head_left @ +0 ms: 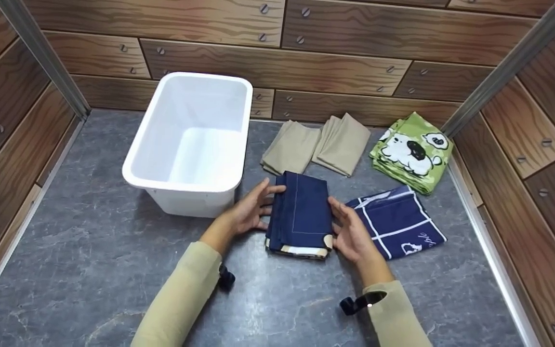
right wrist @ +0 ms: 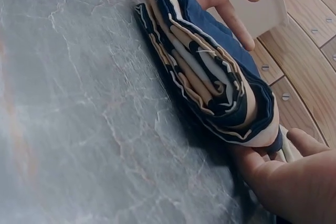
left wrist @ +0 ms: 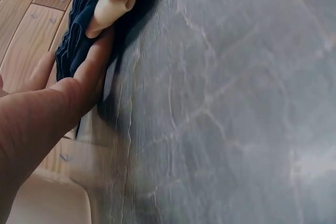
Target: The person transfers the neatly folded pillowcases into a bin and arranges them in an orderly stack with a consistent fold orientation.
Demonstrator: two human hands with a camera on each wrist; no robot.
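A thick folded navy cloth (head_left: 306, 207) with tan and white inner layers lies between the two hands. On its left side rests the left hand (head_left: 251, 207), fingers spread, one fingertip at the upper left edge. In the left wrist view, the fingers of that hand (left wrist: 68, 95) reach along the cloth's (left wrist: 73, 45) layered side. The right hand (head_left: 352, 233) touches the opposite side. From the right wrist, the coiled layers of the cloth (right wrist: 210, 77) show, with the right hand's fingertips (right wrist: 249, 161) tucked at its lower edge and the thumb held apart.
A white plastic tub (head_left: 188, 185) stands at the left. Two beige folded cloths (head_left: 291, 147) lie behind the navy one. A green cloth with a sheep print (head_left: 412, 152) and a navy cloth with white lines (head_left: 400, 221) are at the right. Wood-patterned walls (head_left: 277, 62) enclose the grey surface.
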